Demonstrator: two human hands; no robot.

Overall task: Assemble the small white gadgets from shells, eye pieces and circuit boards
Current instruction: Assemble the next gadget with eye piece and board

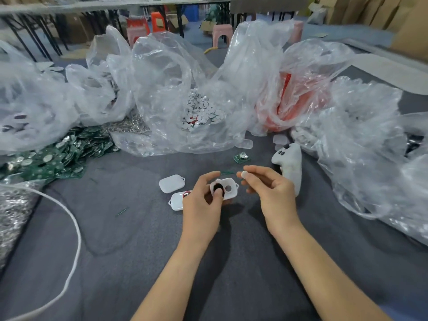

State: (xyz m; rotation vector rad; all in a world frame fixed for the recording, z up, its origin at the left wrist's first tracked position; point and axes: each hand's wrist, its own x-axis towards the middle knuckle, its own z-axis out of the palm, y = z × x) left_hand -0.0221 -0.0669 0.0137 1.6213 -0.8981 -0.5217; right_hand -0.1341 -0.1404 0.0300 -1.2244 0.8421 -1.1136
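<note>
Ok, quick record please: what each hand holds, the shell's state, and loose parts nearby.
left hand: holds white plastic shell, thumb on black round eye piece in one hole
second hole: empty
right hand: pinches small white round disc, apart from shell
loose parts: two spare white shells beside left hand; small green circuit board beyond the hands
stock: pile of green circuit boards far left

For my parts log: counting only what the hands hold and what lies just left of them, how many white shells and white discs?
White shells: 3 (one in the left hand, two on the cloth)
White discs: 1 (right hand)
Total: 4
</note>
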